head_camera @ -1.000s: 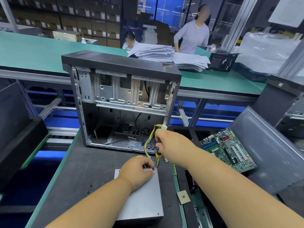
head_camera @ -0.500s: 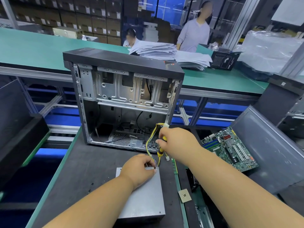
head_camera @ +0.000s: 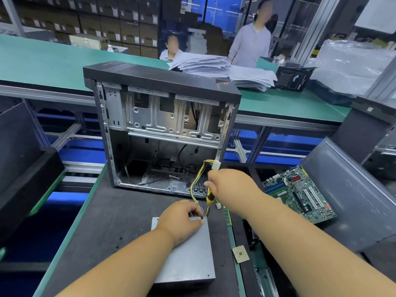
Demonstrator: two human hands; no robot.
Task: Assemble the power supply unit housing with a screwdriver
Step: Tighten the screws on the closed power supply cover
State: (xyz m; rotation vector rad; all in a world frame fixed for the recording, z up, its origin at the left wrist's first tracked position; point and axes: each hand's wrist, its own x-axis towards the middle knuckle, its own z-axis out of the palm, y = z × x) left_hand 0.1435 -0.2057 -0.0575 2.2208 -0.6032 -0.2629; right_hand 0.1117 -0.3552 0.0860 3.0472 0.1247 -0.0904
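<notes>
A grey metal power supply unit (head_camera: 188,258) lies flat on the dark mat in front of me. My left hand (head_camera: 182,219) rests on its far end, fingertips pinching something small at the top edge where the screwdriver tip meets it. My right hand (head_camera: 227,187) grips a yellow-and-black screwdriver (head_camera: 209,199) held almost upright, tip down at the unit's far edge. A bundle of yellow and black cables (head_camera: 198,181) rises from the unit to a white connector (head_camera: 216,164) above my right hand.
An open computer case (head_camera: 162,129) stands upright just behind the unit. A green motherboard (head_camera: 300,194) lies to the right beside a leaning grey side panel (head_camera: 351,189). A small square chip (head_camera: 241,254) lies on the mat edge. Two people stand beyond the green bench.
The screwdriver and my right hand have shifted slightly down toward the unit's far edge. My left hand stays on the unit.
</notes>
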